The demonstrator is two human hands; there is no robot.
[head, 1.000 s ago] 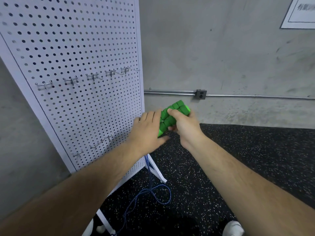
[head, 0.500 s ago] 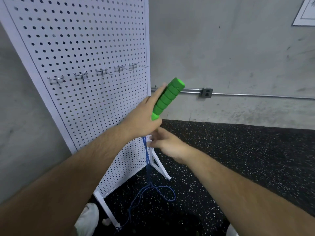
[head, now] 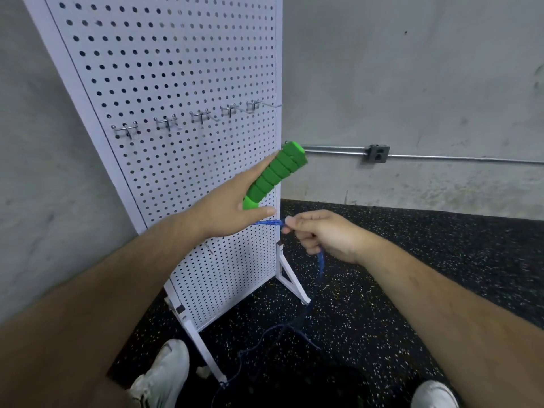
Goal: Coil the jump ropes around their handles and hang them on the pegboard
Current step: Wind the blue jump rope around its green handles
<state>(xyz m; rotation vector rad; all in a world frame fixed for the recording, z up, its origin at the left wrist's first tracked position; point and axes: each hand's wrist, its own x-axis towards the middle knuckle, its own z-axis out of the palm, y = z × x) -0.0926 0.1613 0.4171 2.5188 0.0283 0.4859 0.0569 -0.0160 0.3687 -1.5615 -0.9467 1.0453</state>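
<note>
The left hand is wrapped around the green handles, which tilt up and to the right, their top end past the right edge of the white pegboard. Just right of it, apart, the right hand pinches the blue rope, which runs taut between both hands, then drops from the right fist to loose loops on the speckled floor. A row of metal hooks sits above the left hand. Open floor lies right of the right hand.

Speckled black floor under pegboard stand, rope slack, shoes.
</note>
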